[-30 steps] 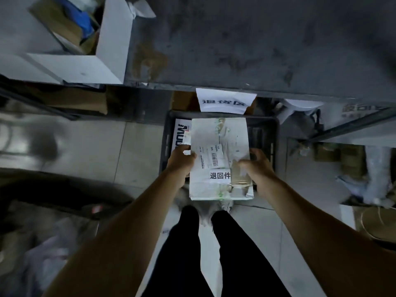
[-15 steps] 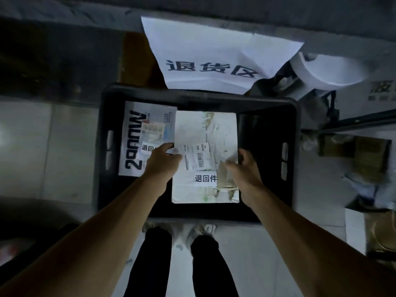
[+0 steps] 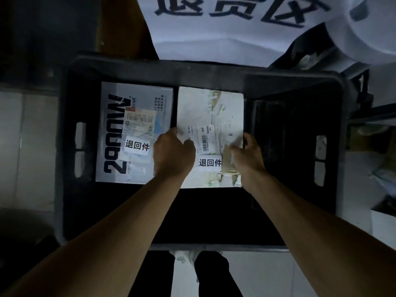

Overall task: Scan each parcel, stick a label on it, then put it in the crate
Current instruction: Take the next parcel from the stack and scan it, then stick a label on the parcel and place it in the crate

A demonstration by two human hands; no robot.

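Note:
A white flat parcel [image 3: 211,110] with a barcode sticker and a white label [image 3: 210,162] lies low inside the black crate [image 3: 171,70], right of centre. My left hand [image 3: 172,153] grips its left edge, thumb on top. My right hand [image 3: 246,154] grips its right edge. Beside it on the left lies a grey printed parcel [image 3: 132,133] with its own shipping sticker and white label [image 3: 137,145].
A white paper sign [image 3: 214,35] with large dark characters hangs above the crate's far rim. The crate's right part [image 3: 289,146] is dark and bare. Pale tiled floor [image 3: 27,146] lies to the left; clutter and a shelf frame stand at the right edge.
Both hands have carried the white parcel down into the crate, next to the grey parcel. The camera has come much closer to the crate.

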